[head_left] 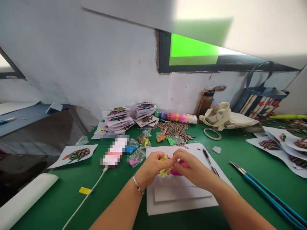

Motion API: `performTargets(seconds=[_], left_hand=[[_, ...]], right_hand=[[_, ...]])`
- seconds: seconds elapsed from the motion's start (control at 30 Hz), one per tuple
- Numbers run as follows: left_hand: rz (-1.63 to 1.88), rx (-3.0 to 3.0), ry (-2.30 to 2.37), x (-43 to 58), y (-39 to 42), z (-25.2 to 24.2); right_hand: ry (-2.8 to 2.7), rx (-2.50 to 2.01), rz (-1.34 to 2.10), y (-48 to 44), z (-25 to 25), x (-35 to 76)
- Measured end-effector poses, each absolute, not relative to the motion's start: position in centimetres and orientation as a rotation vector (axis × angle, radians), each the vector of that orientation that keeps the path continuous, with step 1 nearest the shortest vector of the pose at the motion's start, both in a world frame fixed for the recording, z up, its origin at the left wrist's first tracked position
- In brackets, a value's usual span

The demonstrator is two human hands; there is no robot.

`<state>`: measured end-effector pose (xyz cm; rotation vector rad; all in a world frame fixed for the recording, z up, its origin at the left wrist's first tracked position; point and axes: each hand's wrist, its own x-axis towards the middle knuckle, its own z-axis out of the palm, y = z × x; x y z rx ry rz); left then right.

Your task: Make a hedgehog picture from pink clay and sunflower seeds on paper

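My left hand [154, 167], a silver bracelet on its wrist, is closed on a crumpled piece of yellow modelling clay [164, 170], possibly in a clear bag. My right hand [188, 163] meets it above the white sheets of paper [182, 193], thumb and fingers pinched together. What those fingertips hold is too small to tell. Bright pink material [176, 172] shows below and between the hands; I cannot tell whether the right hand grips it. A black pen [209, 160] lies on the paper beside my right hand.
Small bags of pink [137, 157], orange [160, 136] and green clay [175, 140] lie beyond the paper. Behind them are striped seeds [174, 129], stacked seed pictures [117, 119] and a row of coloured tubs [177, 117]. A blue utility knife [266, 191] lies right; a white cable [83, 198] runs left.
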<state>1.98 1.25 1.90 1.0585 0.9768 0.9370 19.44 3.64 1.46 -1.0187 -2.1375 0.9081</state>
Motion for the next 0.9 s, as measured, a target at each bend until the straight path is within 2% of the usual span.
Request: performTargets(seconds=[0.17, 0.47, 0.7, 0.9], left_hand=[[0.909, 1.091, 0.988, 2.0, 1.3, 1.7], [0.958, 1.061, 1.05, 1.7, 1.6, 2.0], [0.972, 1.098, 1.025, 1.8, 1.6, 2.1], [0.977, 1.108, 1.048, 1.8, 1.7, 1.8]], right_hand=[[-2.232, -1.051, 0.862, 3.3, 0.9, 19.4], [-2.085, -1.05, 1.054, 4.1, 1.0, 19.3], [-2.132, -1.139, 0.974, 3.5, 1.1, 19.2], [-2.005, -1.141, 1.103, 3.8, 0.1, 18.9]])
